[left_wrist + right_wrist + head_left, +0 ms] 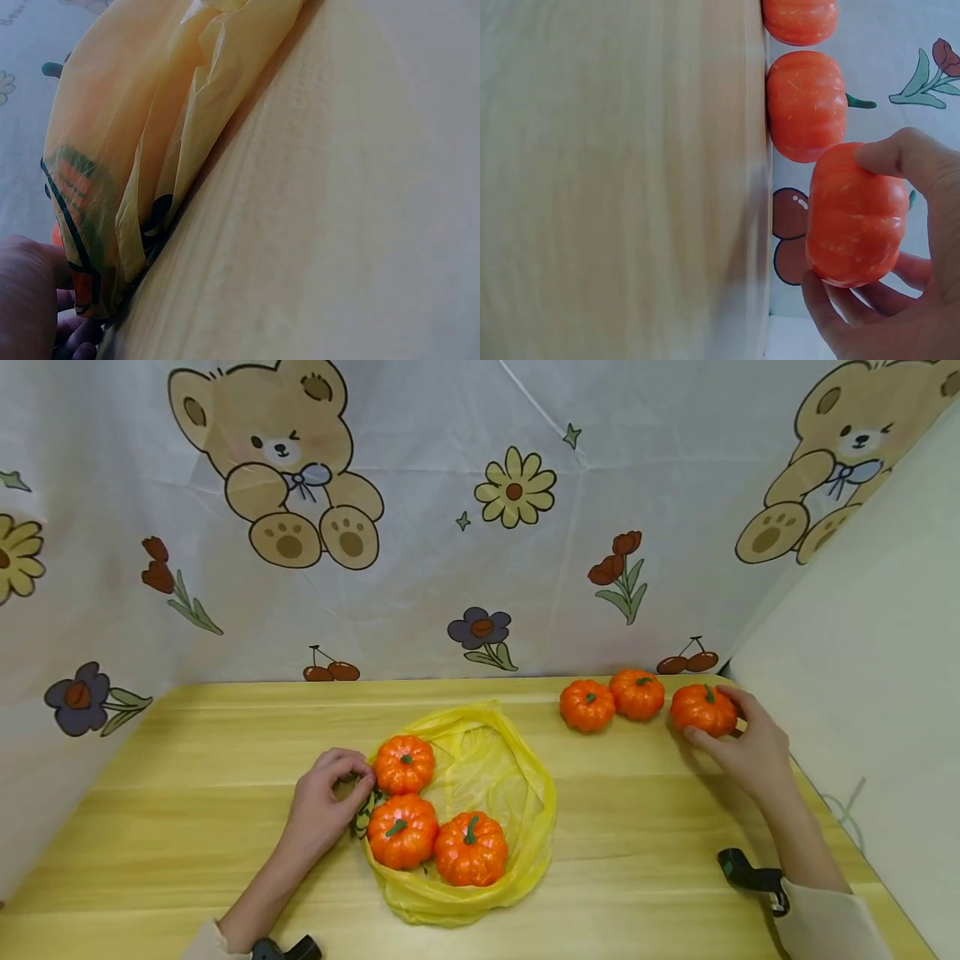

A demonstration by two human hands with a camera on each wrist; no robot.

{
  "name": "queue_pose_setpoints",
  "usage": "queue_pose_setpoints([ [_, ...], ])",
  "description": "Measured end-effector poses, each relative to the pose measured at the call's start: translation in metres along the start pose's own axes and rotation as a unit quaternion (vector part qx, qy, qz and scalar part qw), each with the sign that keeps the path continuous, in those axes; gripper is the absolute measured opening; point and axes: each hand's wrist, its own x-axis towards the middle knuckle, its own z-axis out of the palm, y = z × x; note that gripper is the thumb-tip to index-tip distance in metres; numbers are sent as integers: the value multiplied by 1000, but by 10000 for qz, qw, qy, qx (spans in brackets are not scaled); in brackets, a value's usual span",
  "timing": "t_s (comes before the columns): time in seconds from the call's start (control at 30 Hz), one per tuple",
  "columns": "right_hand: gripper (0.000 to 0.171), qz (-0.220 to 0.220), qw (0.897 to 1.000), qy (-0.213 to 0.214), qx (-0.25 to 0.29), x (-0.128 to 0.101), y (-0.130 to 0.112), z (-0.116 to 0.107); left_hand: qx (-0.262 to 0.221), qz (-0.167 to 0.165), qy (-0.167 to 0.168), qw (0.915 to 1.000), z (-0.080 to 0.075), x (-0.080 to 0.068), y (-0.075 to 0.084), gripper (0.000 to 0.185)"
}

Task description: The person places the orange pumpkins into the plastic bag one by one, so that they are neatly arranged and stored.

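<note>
Right hand [750,747]: at the far right of the wooden table [225,793]; fingers and thumb curled round the held pumpkin [702,710]; in the right wrist view the thumb lies over its top and the fingers under it; pumpkin low over the table, contact with the surface cannot be told.
Row pumpkins: middle pumpkin [637,693] and left pumpkin [587,705] touch each other, just left of the held one, near the table's far edge.
Left hand [326,806]: rests on the table at the left rim of the yellow bag [517,777]; fingers curled, pinching the bag's edge.
Yellow bag: lies open at table centre; three bagged pumpkins [427,818] sit inside, crowded together toward its left and near side.
Backdrop: bear-and-flower cloth [480,510] hangs behind the table.
</note>
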Motion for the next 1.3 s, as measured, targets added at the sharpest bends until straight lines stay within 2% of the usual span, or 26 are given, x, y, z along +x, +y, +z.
queue_pose_setpoints([
  [0.3,78,116,9988,370,283,-1,-3,0,44,5,2,10000,2,1,0,6],
  [0.57,76,203,9962,791,291,-1,-10,2,110,-19,4,9999,2,1,0,5],
  [0.93,77,84,9958,852,336,-2,-24,5,143,-56,28,9999,0,0,2,12],
  [1.3,75,-356,9938,889,557,-4,-44,10,151,-3,1,9999,1,-1,0,5],
])
